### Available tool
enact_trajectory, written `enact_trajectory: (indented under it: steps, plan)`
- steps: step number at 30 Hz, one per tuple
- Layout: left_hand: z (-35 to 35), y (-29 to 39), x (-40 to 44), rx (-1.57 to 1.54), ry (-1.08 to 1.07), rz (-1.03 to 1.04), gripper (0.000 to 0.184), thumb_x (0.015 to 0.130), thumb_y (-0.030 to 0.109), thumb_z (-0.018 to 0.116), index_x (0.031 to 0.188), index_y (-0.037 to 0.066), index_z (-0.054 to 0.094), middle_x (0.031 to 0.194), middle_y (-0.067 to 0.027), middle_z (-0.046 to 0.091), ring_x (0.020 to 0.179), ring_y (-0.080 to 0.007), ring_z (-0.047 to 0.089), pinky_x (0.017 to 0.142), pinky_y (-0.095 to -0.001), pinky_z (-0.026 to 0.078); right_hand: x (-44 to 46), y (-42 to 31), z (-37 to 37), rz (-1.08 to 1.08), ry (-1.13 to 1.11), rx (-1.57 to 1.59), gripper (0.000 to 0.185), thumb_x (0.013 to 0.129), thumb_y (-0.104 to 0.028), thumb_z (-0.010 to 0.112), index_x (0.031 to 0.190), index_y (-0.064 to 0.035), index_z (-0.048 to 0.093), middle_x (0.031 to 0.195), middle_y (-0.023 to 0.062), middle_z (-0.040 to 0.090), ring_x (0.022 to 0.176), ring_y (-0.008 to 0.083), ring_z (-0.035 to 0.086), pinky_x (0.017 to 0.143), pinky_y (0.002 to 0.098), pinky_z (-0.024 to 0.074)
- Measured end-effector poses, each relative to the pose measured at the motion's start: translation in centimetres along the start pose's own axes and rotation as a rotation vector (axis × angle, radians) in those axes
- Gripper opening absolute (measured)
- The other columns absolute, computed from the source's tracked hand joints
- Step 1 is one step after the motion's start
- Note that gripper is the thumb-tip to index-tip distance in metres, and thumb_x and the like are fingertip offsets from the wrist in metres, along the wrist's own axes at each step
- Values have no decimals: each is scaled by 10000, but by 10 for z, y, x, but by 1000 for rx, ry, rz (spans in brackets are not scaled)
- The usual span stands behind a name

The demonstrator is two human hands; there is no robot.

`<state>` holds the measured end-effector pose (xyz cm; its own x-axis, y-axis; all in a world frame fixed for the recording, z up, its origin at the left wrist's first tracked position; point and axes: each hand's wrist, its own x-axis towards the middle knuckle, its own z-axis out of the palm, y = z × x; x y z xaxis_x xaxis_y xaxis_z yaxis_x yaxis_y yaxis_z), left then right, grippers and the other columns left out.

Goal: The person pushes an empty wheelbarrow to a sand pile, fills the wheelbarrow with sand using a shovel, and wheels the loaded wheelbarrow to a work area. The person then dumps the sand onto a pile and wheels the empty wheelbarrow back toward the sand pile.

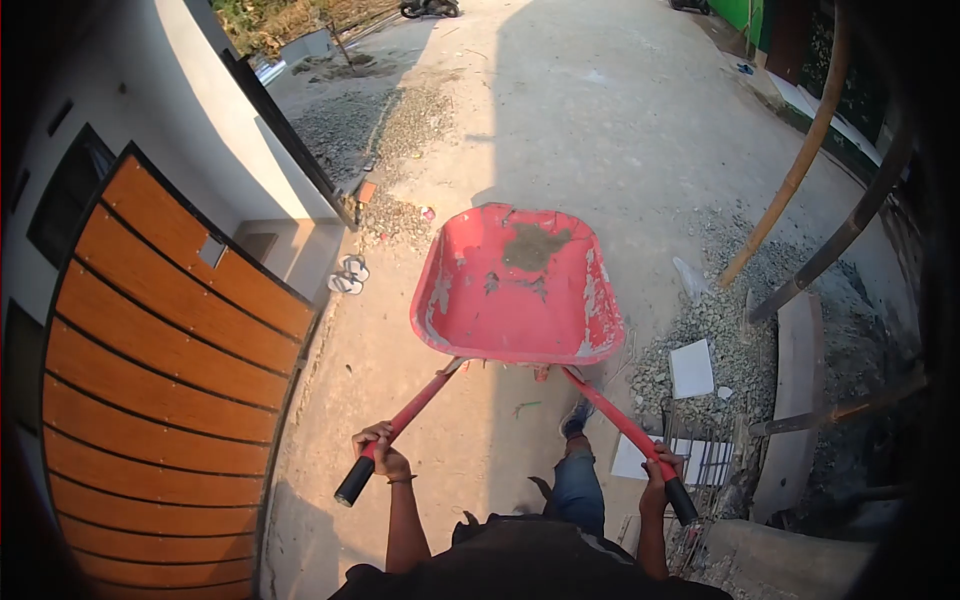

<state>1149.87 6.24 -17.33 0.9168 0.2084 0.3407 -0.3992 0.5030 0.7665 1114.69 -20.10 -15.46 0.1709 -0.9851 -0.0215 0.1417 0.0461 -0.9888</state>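
A red wheelbarrow stands in front of me, its tray scuffed and holding a small patch of grey material near the far end. My left hand is closed around the left handle, just ahead of its black grip. On the other side, my right hand wraps round the right handle by its black grip. The wheel is hidden under the tray. One leg in blue shorts shows between the handles.
An orange slatted gate runs along the left, with sandals beside it. Gravel, white tiles and leaning bamboo poles line the right. Concrete road stretches ahead; a motorbike stands far off.
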Motion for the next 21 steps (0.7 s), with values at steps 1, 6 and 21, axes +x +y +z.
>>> enact_trajectory:
  steps: [1,6,21]
  plan:
    - [8,-17,2,-12,-10,-7,165,627,54,513,756,50,409,637,-94,468,638,-232,503,777,-416,439,18,16,7,1,-1,8,238,734,92,546,866,-89,468,1038,100,546,1040,219,513,673,250,486]
    - [103,-134,72,58,75,-53,157,657,43,507,790,38,424,665,-116,504,682,-260,533,824,-430,429,167,27,96,-30,-28,-50,252,739,89,549,903,-88,474,1085,105,522,990,196,527,705,245,480]
    - [428,-410,239,62,189,-49,181,634,49,500,784,35,400,679,-128,497,697,-257,525,841,-449,417,606,7,329,135,40,-57,242,730,67,601,864,-104,495,1078,109,553,1021,205,521,715,277,477]
